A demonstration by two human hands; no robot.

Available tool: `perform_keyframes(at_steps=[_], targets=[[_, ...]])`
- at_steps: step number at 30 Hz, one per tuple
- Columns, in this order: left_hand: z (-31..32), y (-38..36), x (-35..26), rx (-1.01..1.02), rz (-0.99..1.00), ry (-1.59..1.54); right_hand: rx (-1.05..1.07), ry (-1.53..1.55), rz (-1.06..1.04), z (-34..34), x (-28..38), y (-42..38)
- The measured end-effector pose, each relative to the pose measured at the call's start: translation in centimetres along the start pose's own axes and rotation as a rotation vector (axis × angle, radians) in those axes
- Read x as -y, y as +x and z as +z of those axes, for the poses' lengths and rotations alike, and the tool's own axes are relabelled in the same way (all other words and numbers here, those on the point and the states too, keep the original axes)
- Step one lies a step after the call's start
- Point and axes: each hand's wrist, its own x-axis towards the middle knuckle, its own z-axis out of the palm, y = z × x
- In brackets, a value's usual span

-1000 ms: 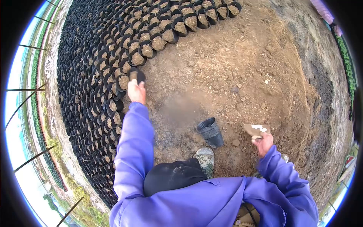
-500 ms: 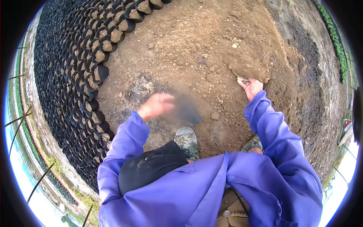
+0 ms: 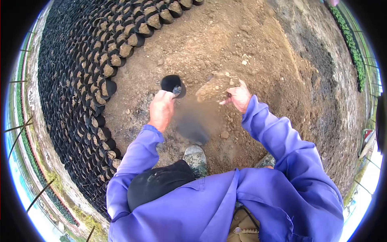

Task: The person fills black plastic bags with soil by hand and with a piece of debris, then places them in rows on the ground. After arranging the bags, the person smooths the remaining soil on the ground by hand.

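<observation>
My left hand [image 3: 162,108] is closed on the rim of a small black plant pot [image 3: 171,84], soft-walled like a nursery bag. The pot is held tilted above the soil. To its right, my right hand [image 3: 238,97] grips what looks like a scoop heaped with brown soil [image 3: 213,86]; its handle is hidden by the fingers. The heaped soil is close to the pot but apart from it. Below and between both hands is a dark grey blurred shape [image 3: 193,127], too smeared to name, just in front of my shoe [image 3: 195,158].
Rows of black pots filled with soil [image 3: 107,70] cover the ground on the left. A large mound of loose brown soil [image 3: 242,44] spreads ahead and to the right. Beyond it runs a strip of low green plants [image 3: 348,38]. A black cloth-like thing [image 3: 159,185] covers my left knee.
My left hand has moved up and now has a black pot in it. My right hand has come left and slightly forward from the mound, bringing the heaped soil towards the pot.
</observation>
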Motion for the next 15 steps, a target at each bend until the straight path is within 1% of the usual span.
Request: perform_keyframes(at_steps=[2,4,5,7,10,11,14,15], targets=[[1.2,0.3,1.2,0.016,0.035,0.034,0.09,-0.236,-0.325,1.6,0.0,1.7],[2.0,0.3,2.2,0.075,0.063,0.092,-0.002,0.08,-0.113,7.4,4.1,1.3],[1.7,0.7,2.2,0.139,0.119,0.179,-0.011,-0.094,-0.232,8.5,4.0,2.0],[2.5,0.6,3.3,0.108,0.185,0.237,-0.026,-0.438,-0.462,10.1,3.3,3.4],[2.8,0.2,4.1,0.122,0.229,0.294,-0.156,-1.014,-0.472,10.8,1.2,5.1],[2.9,0.1,4.3,0.136,0.238,0.306,-0.112,-0.916,-0.665,10.3,0.8,5.3],[3.4,-0.2,4.4,0.236,0.115,0.352,-0.192,-0.179,-0.187,9.6,2.4,3.7],[3.7,-0.1,4.7,0.284,0.089,0.342,-0.204,-0.03,-0.215,8.4,1.0,3.8]])
